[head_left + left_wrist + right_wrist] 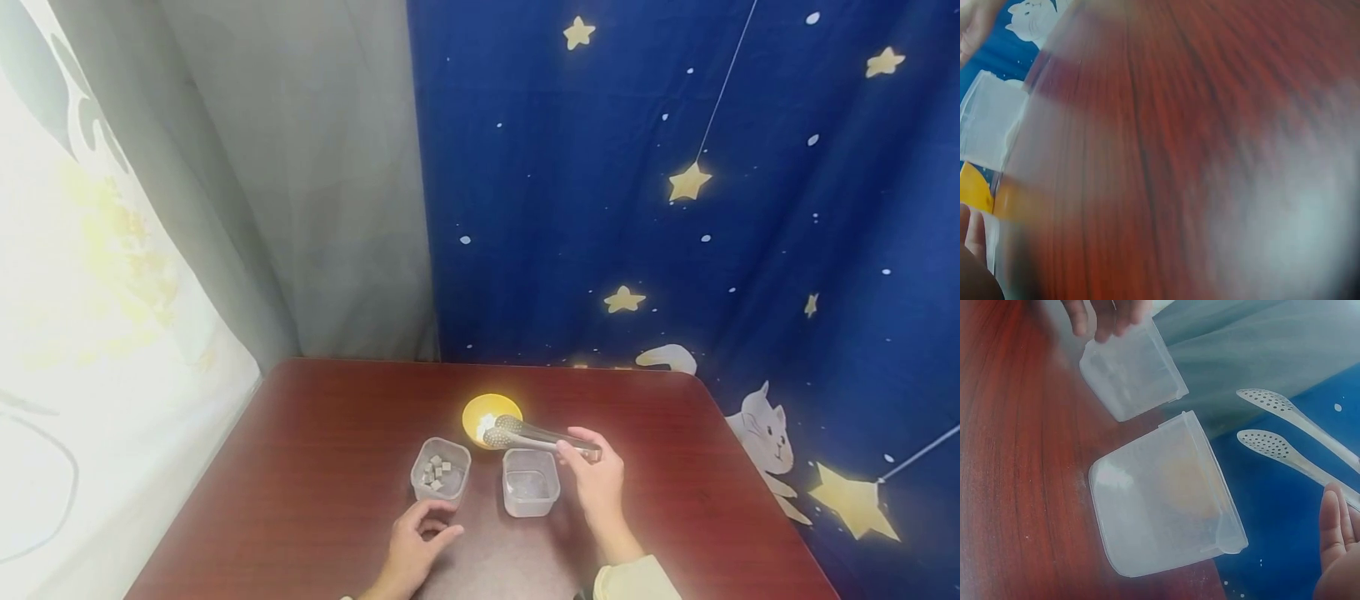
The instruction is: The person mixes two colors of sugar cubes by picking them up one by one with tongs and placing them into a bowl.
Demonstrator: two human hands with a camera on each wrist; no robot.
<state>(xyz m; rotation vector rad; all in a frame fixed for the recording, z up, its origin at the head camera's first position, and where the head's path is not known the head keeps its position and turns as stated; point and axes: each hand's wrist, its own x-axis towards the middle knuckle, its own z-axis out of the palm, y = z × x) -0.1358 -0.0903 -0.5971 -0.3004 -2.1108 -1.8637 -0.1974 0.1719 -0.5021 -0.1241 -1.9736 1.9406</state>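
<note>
Gripped a pair of metal tongs (531,442) in the right hand (600,482), pinched between thumb and fingers near the right end. Aimed the tongs leftward, raised off the dark red-brown table (337,433), above the back rim of a clear container (531,506) on the right. Held the two perforated heads (1264,444) apart from each other, over the near right part of a yellow bowl (476,410). Could not tell of any contact between heads and bowl. Had bright white pieces (486,427) in that bowl, set behind and between the right-hand container and a second clear container (460,479) on the left. Had several small grey cubes (438,472) in the left one. Had the left hand (415,537) at the near side of the cube container, slack of grip, with fingers loosely bent and thumb spread away from them; could not tell a touch from a close gap at the wall. Wore a cream sleeve (637,581) behind the right hand. Faced a grey curtain (315,167) on the left and a deep blue curtain (540,208) on the right, patterned with yellow stars (688,182) and a white cat (765,433).
</note>
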